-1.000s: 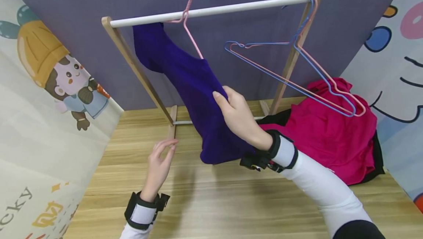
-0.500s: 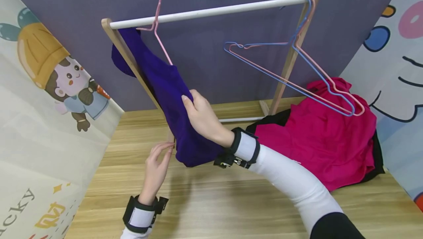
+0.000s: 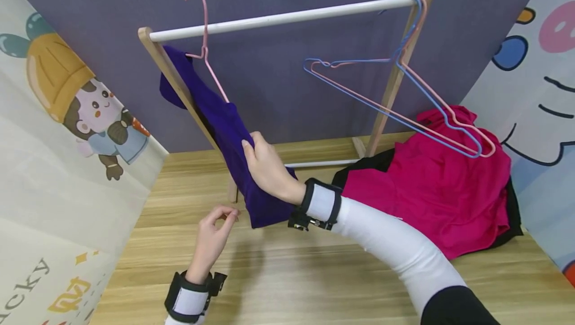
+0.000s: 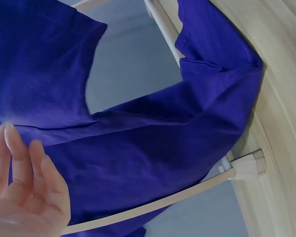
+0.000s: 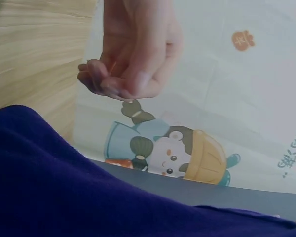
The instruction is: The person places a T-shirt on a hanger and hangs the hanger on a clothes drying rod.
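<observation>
A purple shirt (image 3: 224, 128) is being held at the left end of the rack, beside the left post (image 3: 169, 73), with a part of it showing to the left of that post. A pink hanger (image 3: 205, 18) is being carried in its shoulders; the hook is standing above the rail (image 3: 287, 18) and is not being hung over it, and whether the neck is touching the rail cannot be told. The shirt's near shoulder edge is being pinched between thumb and fingers by the right hand (image 3: 269, 167). The left hand (image 3: 210, 232) is being held just left of the hem, its fingers loosely curled, thumb and fingertip close together, nothing visible being gripped. For good handling, hanger and cloth are probably best being gripped together, so that the shoulders are not being dragged off; the hook would best be being kept upright, and the cloth by the post being watched for snagging. Farther right, a blue hanger (image 3: 349, 60) and another pink hanger (image 3: 495, 149) are being borne by the rail, while pink cloth (image 3: 449, 190) is lying over black cloth (image 3: 515, 215) below.
</observation>
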{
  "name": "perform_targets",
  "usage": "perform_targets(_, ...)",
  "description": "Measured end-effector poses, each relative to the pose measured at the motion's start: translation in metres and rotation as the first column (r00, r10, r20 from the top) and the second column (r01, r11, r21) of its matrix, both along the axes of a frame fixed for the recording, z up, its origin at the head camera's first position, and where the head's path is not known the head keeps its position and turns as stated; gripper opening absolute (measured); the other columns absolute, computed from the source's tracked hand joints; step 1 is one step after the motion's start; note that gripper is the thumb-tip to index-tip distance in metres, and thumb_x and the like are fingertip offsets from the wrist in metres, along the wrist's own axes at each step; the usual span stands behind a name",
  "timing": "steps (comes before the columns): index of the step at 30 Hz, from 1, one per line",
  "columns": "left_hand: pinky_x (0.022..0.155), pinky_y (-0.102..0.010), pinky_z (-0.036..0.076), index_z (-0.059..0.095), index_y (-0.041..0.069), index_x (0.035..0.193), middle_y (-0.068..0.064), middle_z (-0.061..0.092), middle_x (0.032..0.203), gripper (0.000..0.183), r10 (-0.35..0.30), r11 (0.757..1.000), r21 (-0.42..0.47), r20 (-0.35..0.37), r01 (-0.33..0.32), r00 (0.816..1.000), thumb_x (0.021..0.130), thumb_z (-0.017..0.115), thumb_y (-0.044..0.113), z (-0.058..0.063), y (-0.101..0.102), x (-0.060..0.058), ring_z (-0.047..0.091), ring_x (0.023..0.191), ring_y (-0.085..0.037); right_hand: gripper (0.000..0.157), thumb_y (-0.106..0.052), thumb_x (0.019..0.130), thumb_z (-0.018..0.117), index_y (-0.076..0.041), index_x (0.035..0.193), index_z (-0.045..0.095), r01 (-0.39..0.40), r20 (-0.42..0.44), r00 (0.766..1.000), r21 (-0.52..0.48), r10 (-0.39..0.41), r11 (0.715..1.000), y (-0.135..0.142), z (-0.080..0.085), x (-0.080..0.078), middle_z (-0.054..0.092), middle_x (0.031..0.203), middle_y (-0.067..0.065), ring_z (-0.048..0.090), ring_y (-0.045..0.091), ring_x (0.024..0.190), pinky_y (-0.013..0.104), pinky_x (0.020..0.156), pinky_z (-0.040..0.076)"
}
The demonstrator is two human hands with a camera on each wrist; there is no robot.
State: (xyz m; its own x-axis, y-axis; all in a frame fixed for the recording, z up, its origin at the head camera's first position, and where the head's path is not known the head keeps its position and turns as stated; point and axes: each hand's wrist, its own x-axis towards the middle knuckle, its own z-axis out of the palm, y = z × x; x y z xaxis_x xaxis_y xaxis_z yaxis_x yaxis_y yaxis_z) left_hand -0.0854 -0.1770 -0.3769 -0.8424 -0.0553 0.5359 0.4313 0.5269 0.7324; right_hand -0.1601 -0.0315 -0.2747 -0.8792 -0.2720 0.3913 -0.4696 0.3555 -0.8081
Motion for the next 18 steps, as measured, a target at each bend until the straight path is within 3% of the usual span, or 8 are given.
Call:
perform_targets(3, 0.057, -0.019, 0.042, 0.06, 0.0, 0.073, -0.011, 0.06, 0.065, 0.009, -0.034, 0.999, -0.029, -0.003, 0.033, 0.999, 0.077, 0.058, -0.009, 0.01, 0.006, 0.007, 0.052, 0.062, -0.011, 0.029, -0.019, 0.096, 0.032, 0.003, 0.112, 0.041, 0.008, 0.005, 1.0, 0.037, -0.008, 0.999, -0.002, -0.005, 0.0, 0.049, 0.069, 0.007, 0.047, 0.018, 0.061, 0.032, 0.057, 0.043)
perform_targets(9, 0.055, -0.022, 0.043, 0.059, 0.005, 0.07, -0.007, 0.059, 0.064, 0.016, -0.086, 0.995, -0.043, -0.026, 0.085, 0.996, 0.076, 0.057, -0.01, 0.012, 0.008, 0.008, 0.052, 0.061, -0.011, 0.031, -0.019, 0.097, 0.031, 0.004, 0.115, 0.04, 0.03, 0.004, 1.0, 0.088, -0.031, 0.996, -0.006, -0.014, -0.002, 0.046, 0.064, 0.005, 0.046, 0.017, 0.055, 0.03, 0.051, 0.041)
perform_targets(15, 0.052, -0.031, 0.045, 0.058, 0.006, 0.067, -0.008, 0.06, 0.063, 0.017, -0.108, 0.992, -0.06, 0.042, 0.11, 0.993, 0.076, 0.059, -0.008, 0.009, 0.009, 0.009, 0.05, 0.059, -0.01, 0.03, -0.02, 0.096, 0.032, 0.001, 0.116, 0.04, 0.051, 0.021, 0.998, 0.156, -0.054, 0.986, -0.009, -0.022, -0.001, 0.05, 0.066, 0.005, 0.049, 0.017, 0.059, 0.032, 0.055, 0.043)
perform_targets(18, 0.05, -0.031, 0.045, 0.058, 0.01, 0.065, -0.005, 0.06, 0.062, 0.02, -0.137, 0.987, -0.068, 0.082, 0.143, 0.987, 0.075, 0.059, -0.007, 0.011, 0.01, 0.011, 0.05, 0.057, -0.008, 0.031, -0.019, 0.096, 0.033, 0.0, 0.119, 0.038, 0.025, 0.062, 0.997, 0.185, -0.037, 0.982, -0.008, -0.026, 0.001, 0.047, 0.062, 0.003, 0.047, 0.016, 0.054, 0.03, 0.048, 0.04)
